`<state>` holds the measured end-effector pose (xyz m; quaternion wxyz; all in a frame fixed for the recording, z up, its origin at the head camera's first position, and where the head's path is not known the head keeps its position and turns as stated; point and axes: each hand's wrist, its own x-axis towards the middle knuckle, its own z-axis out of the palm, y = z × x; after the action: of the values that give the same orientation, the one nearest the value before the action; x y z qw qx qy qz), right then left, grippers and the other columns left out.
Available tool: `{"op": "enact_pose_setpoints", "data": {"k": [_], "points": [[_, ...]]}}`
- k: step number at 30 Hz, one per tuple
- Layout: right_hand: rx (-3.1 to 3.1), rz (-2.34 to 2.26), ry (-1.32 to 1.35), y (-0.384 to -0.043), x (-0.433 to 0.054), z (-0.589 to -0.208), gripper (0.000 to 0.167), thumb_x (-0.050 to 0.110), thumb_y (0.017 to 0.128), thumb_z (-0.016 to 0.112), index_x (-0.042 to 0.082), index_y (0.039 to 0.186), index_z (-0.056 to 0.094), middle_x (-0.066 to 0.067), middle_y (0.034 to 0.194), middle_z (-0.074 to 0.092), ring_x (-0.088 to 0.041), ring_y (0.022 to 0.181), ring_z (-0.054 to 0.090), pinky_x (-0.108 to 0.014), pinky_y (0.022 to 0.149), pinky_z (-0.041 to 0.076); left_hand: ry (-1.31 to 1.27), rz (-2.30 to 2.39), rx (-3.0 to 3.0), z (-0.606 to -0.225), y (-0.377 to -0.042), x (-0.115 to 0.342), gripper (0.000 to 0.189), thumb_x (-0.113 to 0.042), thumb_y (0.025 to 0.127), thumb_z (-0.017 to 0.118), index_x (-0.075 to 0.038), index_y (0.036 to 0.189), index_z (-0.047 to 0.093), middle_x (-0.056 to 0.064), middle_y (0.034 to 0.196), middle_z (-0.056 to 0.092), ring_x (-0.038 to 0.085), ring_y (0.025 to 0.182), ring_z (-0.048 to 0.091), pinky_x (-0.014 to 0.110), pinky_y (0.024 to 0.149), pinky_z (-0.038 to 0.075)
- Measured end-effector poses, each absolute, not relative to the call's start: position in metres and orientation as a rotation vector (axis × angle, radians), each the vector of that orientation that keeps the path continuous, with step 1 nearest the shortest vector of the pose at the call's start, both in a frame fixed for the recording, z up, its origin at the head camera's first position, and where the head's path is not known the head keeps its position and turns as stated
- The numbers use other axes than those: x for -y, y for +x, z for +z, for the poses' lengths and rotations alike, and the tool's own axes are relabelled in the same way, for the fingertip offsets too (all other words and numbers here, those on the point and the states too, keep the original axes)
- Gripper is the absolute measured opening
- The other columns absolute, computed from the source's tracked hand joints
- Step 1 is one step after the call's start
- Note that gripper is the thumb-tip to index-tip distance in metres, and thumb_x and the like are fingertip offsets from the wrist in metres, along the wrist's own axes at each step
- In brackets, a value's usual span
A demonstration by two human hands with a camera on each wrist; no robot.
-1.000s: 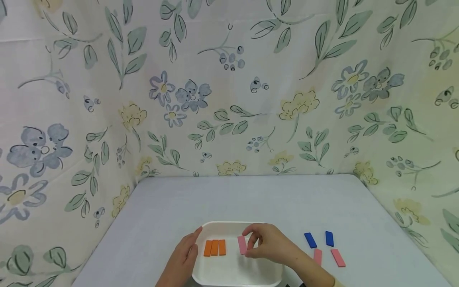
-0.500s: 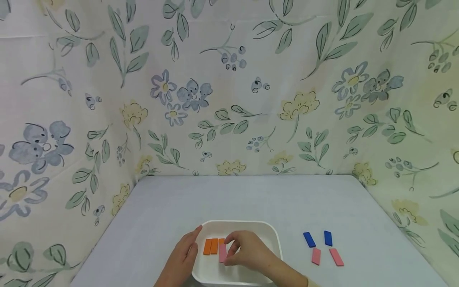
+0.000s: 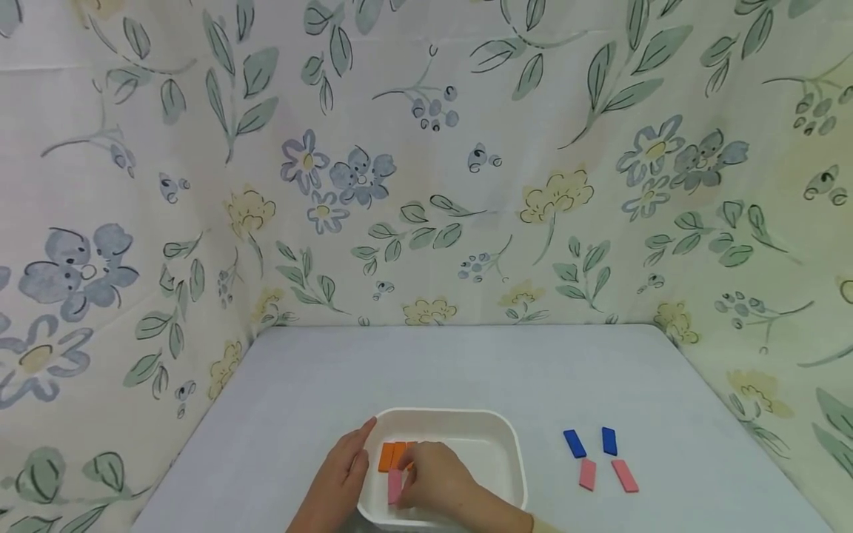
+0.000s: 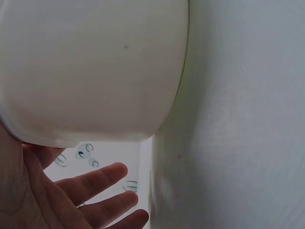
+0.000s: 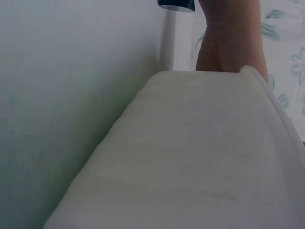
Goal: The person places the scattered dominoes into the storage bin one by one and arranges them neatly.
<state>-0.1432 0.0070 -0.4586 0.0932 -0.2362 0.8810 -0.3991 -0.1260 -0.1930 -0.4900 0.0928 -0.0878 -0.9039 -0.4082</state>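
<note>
A white plastic tub (image 3: 516,451) stands at the table's near edge. My left hand (image 3: 340,474) rests at its left rim, fingers mostly straight; the left wrist view shows spread fingers (image 4: 95,183) beside the tub's outer wall (image 4: 95,81). Inside the tub, my right hand (image 3: 436,474) pinches a pink rectangular block (image 3: 395,487) between thumb and fingers, low over the floor. Just beyond it, several orange blocks (image 3: 386,457) lie side by side, the rightmost mostly covered by the right hand. The right wrist view shows only the tub's wall (image 5: 190,152) and a forearm (image 5: 233,38).
Right of the tub, two blue blocks (image 3: 574,444) lie on the white table (image 3: 320,377), with two more pink blocks (image 3: 625,476) nearer me. Floral cloth (image 3: 426,185) hangs behind and along both sides of the table.
My right hand has carried the pink block leftward and nearer me within the tub, from the middle to just in front of the orange blocks. The left hand has stayed at the rim.
</note>
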Motion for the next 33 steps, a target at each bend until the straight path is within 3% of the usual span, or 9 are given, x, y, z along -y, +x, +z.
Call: {"op": "enact_pose_setpoints", "data": {"k": [8,12,19,27,33], "points": [[-2.746,-0.974,-0.705,-0.143,0.007,-0.463,0.034,0.022,0.065,0.090,0.011,0.093,0.076,0.016,0.060,0.057,-0.001,0.060,0.050,-0.021,0.057,0.045,-0.312,-1.182,2.603,-0.493,-0.128,0.193,0.046,-0.001,0.101,0.050,-0.008,0.146,0.053,0.010,0.136,0.058,0.029,0.125,0.054,0.057,0.106,0.042],[-2.796,-0.879,-0.703,-0.143,0.009,-0.469,0.034,0.032,0.066,0.090,0.016,0.093,0.077,0.016,0.069,0.060,-0.004,0.061,0.047,-0.024,0.054,0.041,-0.325,-1.184,2.609,-0.493,-0.128,0.192,0.046,-0.001,0.101,0.049,-0.006,0.147,0.051,0.010,0.136,0.058,0.028,0.125,0.054,0.056,0.106,0.042],[-2.784,-0.834,-0.720,-0.143,0.014,-0.474,0.035,0.036,0.066,0.091,0.019,0.092,0.076,0.016,0.087,0.068,-0.004,0.075,0.057,-0.028,0.063,0.049,-0.288,-1.213,2.664,-0.491,-0.125,0.193,0.046,-0.006,0.104,0.048,-0.009,0.150,0.048,0.010,0.138,0.057,0.029,0.125,0.053,0.057,0.107,0.040],[-2.831,-0.765,-0.735,-0.145,0.017,-0.480,0.034,0.037,0.068,0.090,0.021,0.093,0.072,0.016,0.083,0.064,-0.005,0.072,0.056,-0.029,0.063,0.049,-0.312,-1.173,2.602,-0.492,-0.126,0.193,0.046,0.000,0.100,0.049,-0.005,0.146,0.051,0.010,0.131,0.061,0.027,0.120,0.057,0.056,0.105,0.043],[-2.840,-0.779,-0.753,-0.144,0.017,-0.478,0.037,0.037,0.069,0.090,0.020,0.096,0.072,0.016,0.081,0.063,-0.003,0.071,0.054,-0.028,0.065,0.050,-0.310,-1.186,2.607,-0.493,-0.126,0.192,0.045,-0.002,0.102,0.049,-0.007,0.147,0.051,0.009,0.133,0.060,0.027,0.120,0.057,0.056,0.104,0.045]]}}
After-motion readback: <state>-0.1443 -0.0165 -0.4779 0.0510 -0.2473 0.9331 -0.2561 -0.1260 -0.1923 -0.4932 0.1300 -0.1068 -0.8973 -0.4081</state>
